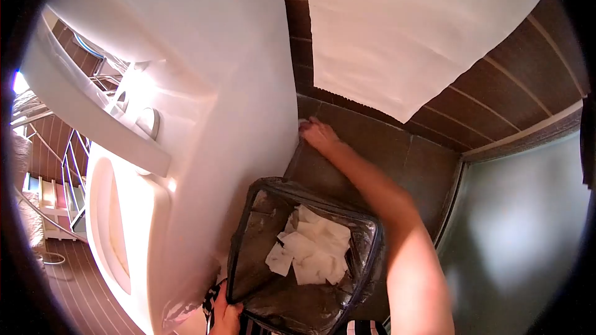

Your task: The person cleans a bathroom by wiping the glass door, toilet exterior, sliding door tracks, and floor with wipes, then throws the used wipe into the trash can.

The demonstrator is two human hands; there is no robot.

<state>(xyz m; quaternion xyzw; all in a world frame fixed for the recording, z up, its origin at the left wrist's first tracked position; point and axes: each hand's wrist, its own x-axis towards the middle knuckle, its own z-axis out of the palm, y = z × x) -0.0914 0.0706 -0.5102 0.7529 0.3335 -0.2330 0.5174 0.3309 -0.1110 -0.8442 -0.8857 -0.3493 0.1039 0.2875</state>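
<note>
A square trash bin [248, 217] lined with a dark plastic bag stands tilted toward me at the bottom. Several crumpled white pieces of paper [316, 245] lie inside it. At its lower left corner, my left hand [225, 316] is closed on the rim and the bag edge. My right arm stretches past the bin's right side. Beside the white toilet [248, 118], my right hand [320, 136] is down at the dark tiled floor [379, 149], fingers drawn together. A small pale bit shows at the fingertips, too small to name.
A large white sheet of paper [410, 31] hangs over the brown tiled wall [509, 80] at the upper right. A frosted glass panel [515, 223] stands at the right. On the left are the toilet's seat [102, 223] and a metal rack [74, 161].
</note>
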